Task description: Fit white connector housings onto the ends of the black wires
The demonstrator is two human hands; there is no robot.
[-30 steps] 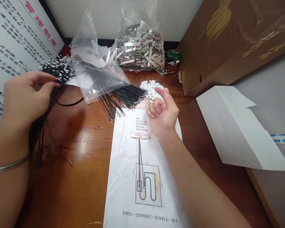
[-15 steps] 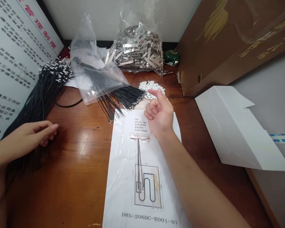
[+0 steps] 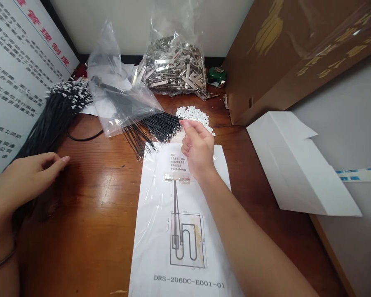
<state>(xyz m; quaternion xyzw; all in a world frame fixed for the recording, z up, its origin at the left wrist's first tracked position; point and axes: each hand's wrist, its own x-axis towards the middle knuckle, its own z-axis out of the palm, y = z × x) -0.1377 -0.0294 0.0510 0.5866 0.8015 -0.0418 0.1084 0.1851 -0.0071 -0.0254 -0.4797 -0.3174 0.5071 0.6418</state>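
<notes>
My right hand [image 3: 198, 150] is above the top of a printed sheet [image 3: 154, 231], its thumb and forefinger pinched at the tips of a fan of black wires [image 3: 162, 126]. Whether a wire is between those fingertips I cannot make out. Just behind the fingers lies a heap of small white connector housings [image 3: 193, 114]. At the left, my left hand [image 3: 37, 175] hovers beside a long bundle of black wires with white ends [image 3: 46, 119]. Its thumb is stretched out, a little apart from the forefinger, and no object shows in it. The other fingers are mostly hidden.
A clear plastic bag [image 3: 111, 95] lies over part of the wires. Behind it stands a bag of flat metal pieces [image 3: 176, 68], with a green tape measure [image 3: 216, 76] beside it. A brown box [image 3: 266, 62] and a folded white card piece [image 3: 299, 165] are at the right.
My right hand has closed its raised forefinger toward the thumb at the wire tips. The left thumb and forefinger have parted slightly. The whole view has shifted a little.
</notes>
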